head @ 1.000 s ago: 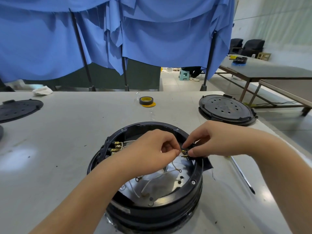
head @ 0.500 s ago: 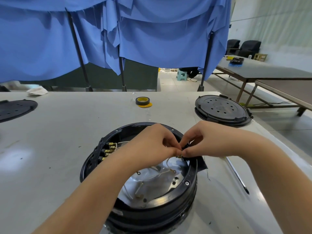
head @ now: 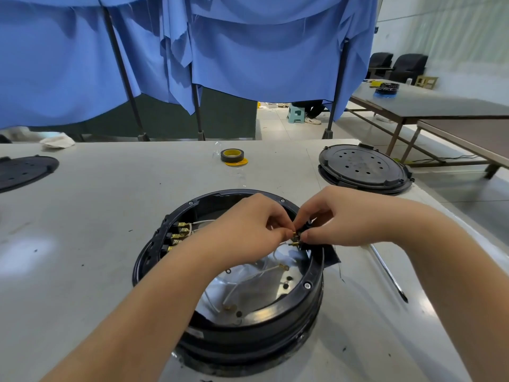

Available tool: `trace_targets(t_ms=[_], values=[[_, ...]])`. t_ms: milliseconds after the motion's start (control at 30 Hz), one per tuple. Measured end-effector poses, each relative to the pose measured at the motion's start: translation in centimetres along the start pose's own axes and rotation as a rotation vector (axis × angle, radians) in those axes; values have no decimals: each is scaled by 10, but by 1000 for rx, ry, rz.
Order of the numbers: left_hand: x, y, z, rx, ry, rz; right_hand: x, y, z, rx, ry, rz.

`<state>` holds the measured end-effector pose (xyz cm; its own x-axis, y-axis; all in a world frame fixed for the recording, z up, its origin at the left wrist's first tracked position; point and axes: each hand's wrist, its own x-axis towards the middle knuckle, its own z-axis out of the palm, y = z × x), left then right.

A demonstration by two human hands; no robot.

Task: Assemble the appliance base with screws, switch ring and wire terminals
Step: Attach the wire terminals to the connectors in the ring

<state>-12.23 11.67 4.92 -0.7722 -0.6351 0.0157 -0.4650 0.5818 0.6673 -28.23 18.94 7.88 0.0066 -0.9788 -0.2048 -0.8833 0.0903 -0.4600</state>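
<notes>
Behind hands (head: 278,230), terminal (head: 296,238) half-hidden

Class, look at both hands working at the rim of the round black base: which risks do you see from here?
1. The left hand and right hand pinch a small brass wire terminal; it might slip or bend.
2. Loose white wires inside the round black appliance base could snag.
3. The long metal screwdriver lies near the white table's edge and may roll off.
</notes>
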Motion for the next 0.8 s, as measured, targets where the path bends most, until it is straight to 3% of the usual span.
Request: trace_targets(t_ms=[800], values=[[-1,-1,-1,28,26,25,2,1,-1,-4,-1,0]])
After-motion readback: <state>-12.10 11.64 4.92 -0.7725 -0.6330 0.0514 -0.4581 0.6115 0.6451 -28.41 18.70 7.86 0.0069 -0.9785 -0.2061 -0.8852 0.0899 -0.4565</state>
